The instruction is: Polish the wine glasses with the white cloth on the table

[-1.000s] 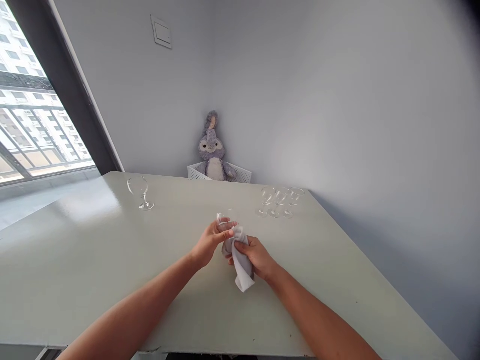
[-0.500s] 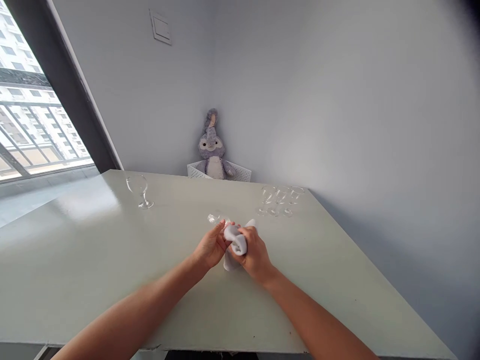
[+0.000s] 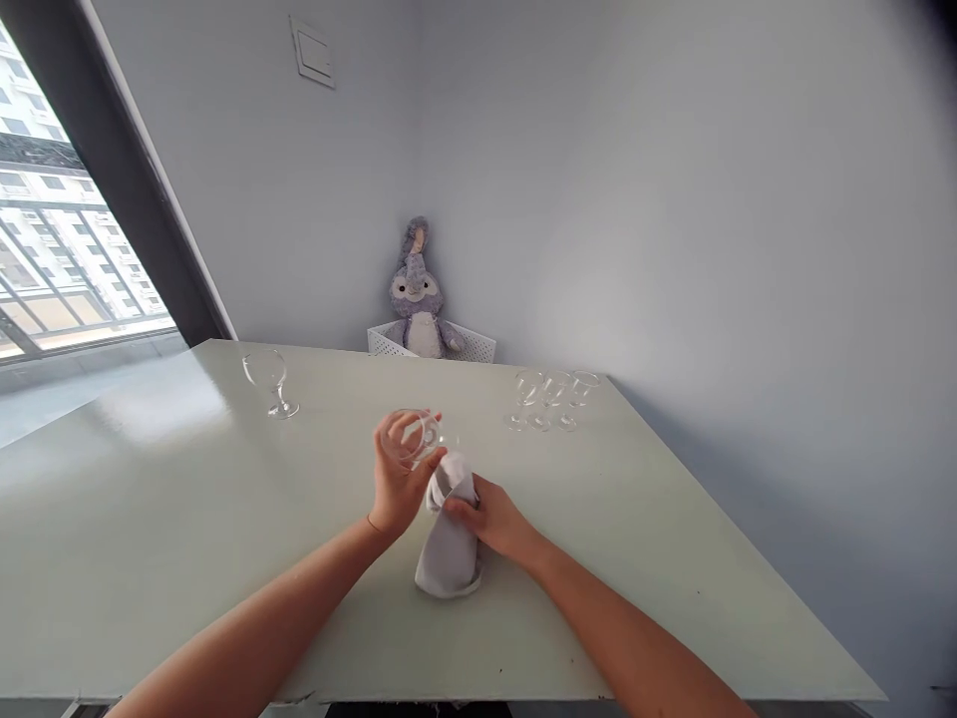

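A clear stemmed glass (image 3: 408, 437) lies tipped sideways in my left hand (image 3: 396, 484), whose fingers are wrapped round its bowl. Its stem points to the right, toward a light grey cloth (image 3: 451, 553). My right hand (image 3: 497, 514) grips this cloth with the thumb on top, and the lower end hangs down toward the table. The upper fold of the cloth is close to the glass's stem and foot; whether they touch I cannot tell.
A single stemmed glass (image 3: 275, 384) stands upright at the back left of the pale table (image 3: 673, 558). Three more small glasses (image 3: 553, 399) stand in a row at the back right. Behind the table a plush rabbit (image 3: 423, 309) sits in a white basket (image 3: 478, 346) against the wall.
My left hand has lifted and turned, bringing the glass's bowl into clear view. The cloth has loosened and hangs lower in my right hand. The whole view has shifted slightly.
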{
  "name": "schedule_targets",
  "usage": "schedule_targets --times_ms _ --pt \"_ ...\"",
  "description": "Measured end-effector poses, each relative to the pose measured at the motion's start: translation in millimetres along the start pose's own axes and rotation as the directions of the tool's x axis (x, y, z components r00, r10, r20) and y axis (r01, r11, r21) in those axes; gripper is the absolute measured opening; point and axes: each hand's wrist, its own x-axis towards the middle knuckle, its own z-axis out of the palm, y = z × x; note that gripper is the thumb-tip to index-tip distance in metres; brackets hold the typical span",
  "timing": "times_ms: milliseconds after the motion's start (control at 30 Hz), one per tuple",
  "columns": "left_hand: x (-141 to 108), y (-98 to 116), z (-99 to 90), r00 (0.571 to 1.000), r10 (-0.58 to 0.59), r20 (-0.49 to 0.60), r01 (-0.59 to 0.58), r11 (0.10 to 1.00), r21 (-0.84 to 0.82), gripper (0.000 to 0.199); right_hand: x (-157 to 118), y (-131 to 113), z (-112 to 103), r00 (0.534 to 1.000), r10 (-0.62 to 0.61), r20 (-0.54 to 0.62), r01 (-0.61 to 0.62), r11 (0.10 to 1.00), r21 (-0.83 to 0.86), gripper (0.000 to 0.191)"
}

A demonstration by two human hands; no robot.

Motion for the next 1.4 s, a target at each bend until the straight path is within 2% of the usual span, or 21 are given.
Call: schedule_targets --times_ms 67,100,167,267,367,400,467,533,567,633,700,733,767,833,1000,1133,1300,1367,1400 --pt "6 0 -5.0 0.997 0.076 -0.008 -0.075 0.994 0.076 0.051 -3 -5 -11 0.979 -0.164 -0.12 0.114 0.931 -0.346 0.047" --pt "6 -1 -6.0 0.994 0.107 0.007 -0.108 0.987 0.117 0.052 -4 -7 -15 0.951 -0.237 -0.199 0.122 0.879 -0.462 0.047" --pt "2 -1 -5.1 0.986 0.156 0.065 -0.166 0.964 0.208 0.055 -4 -11 -20 0.882 -0.364 -0.298 0.135 0.802 -0.581 0.042" --pt "-12 0 1.6 0.944 0.207 0.259 -0.29 0.894 0.341 0.059 -4 -12 -17 0.824 -0.519 -0.229 0.275 0.719 -0.639 0.032" --pt "-26 0 9.8 0.835 0.24 0.496 -0.454 0.809 0.373 0.062 -2 -7 -8 0.793 -0.582 -0.18 0.375 0.699 -0.61 0.02" --pt "-30 0 12.1 0.818 0.23 0.527 -0.472 0.791 0.388 0.064 -1 -5 -6 0.794 -0.573 -0.203 0.373 0.722 -0.583 0.018" --pt "-37 -2 15.2 0.845 0.141 0.515 -0.419 0.773 0.477 0.074 3 0 -10 0.811 -0.507 -0.291 0.317 0.8 -0.51 0.02" --pt "-42 -7 16.3 0.879 -0.053 0.473 -0.282 0.742 0.608 0.081 9 7 -21 0.823 -0.391 -0.412 0.199 0.878 -0.436 0.024" --pt "-44 -11 16.0 0.868 -0.162 0.47 -0.224 0.718 0.659 0.082 12 11 -29 0.823 -0.32 -0.469 0.12 0.906 -0.406 0.027" --pt "-45 -18 14.3 0.792 -0.334 0.512 -0.172 0.682 0.711 0.074 20 22 -47 0.815 -0.177 -0.552 -0.048 0.928 -0.369 0.032" --pt "-44 -23 11.9 0.701 -0.423 0.574 -0.175 0.678 0.714 0.059 27 34 -63 0.807 -0.063 -0.588 -0.182 0.92 -0.348 0.033" --pt "-42 -25 10.7 0.671 -0.443 0.594 -0.177 0.682 0.71 0.052 31 41 -70 0.803 -0.024 -0.595 -0.225 0.913 -0.34 0.032" --pt "-40 -26 9.6 0.658 -0.451 0.603 -0.176 0.686 0.706 0.047 34 46 -75 0.804 0.004 -0.594 -0.252 0.908 -0.335 0.03" --pt "-37 -26 7.6 0.668 -0.439 0.601 -0.163 0.701 0.694 0.042 39 55 -82 0.812 0.048 -0.581 -0.286 0.901 -0.325 0.027" --pt "-28 -29 0.5 0.749 -0.399 0.528 -0.072 0.744 0.664 0.032 47 64 -86 0.818 0.136 -0.559 -0.358 0.881 -0.308 0.029" --pt "-15 -38 -10.0 0.813 -0.438 0.384 0.069 0.727 0.683 0.027 50 63 -87 0.812 0.169 -0.558 -0.394 0.865 -0.311 0.031" --pt "10 -45 -32.7 0.906 -0.42 0.049 0.309 0.738 0.6 0.022 37 51 -94 0.813 0.185 -0.553 -0.426 0.836 -0.346 0.013" --pt "22 -44 -45.8 0.905 -0.394 -0.163 0.418 0.745 0.52 0.022 28 43 -95 0.811 0.192 -0.553 -0.455 0.801 -0.388 0.012" --pt "27 -44 -53.1 0.878 -0.381 -0.291 0.478 0.743 0.469 0.021 24 39 -94 0.817 0.191 -0.544 -0.465 0.775 -0.427 0.012"
